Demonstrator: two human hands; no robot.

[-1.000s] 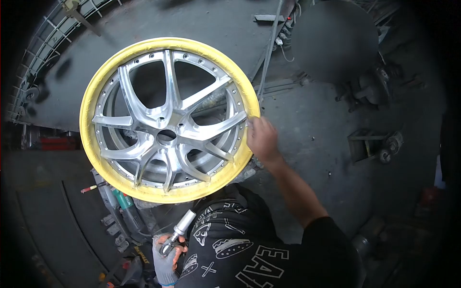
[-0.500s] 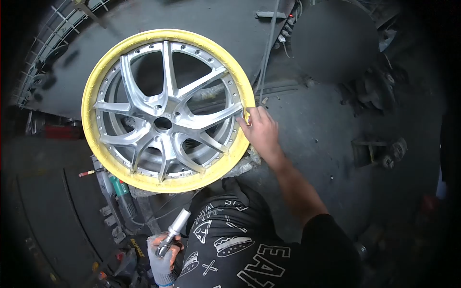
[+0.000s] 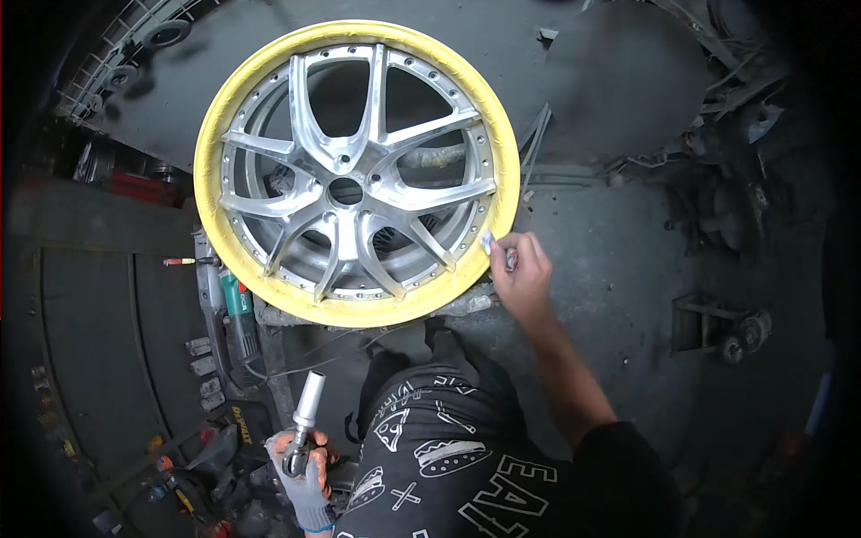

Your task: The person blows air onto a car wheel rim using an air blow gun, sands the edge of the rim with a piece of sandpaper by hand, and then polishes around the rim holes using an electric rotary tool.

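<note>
A silver alloy wheel [image 3: 344, 148] with a yellow-covered outer rim [image 3: 211, 157] lies face up in front of me. My right hand [image 3: 525, 273], bare, is at the rim's lower right edge. Its thumb and fingers pinch a small crumpled whitish scrap [image 3: 487, 242], whose material I cannot make out. Down by my body, my left hand [image 3: 305, 471] wears a grey and orange glove. Its fingers are wrapped round a chrome ratchet [image 3: 294, 460] with a long silver socket [image 3: 308, 399] pointing up. The handle is mostly hidden in the glove.
A green power tool [image 3: 238, 309] rests left of the wheel, near a red-and-yellow-handled tool [image 3: 179, 262]. Several tools [image 3: 193, 475] lie in the lower left. Across the dark floor to the right stands a small wheeled metal frame [image 3: 717, 327].
My right hand has moved off the spoke end and down along the rim; a whitish scrap now shows in its fingers. The camera view has shifted, and the socket points more upright.
</note>
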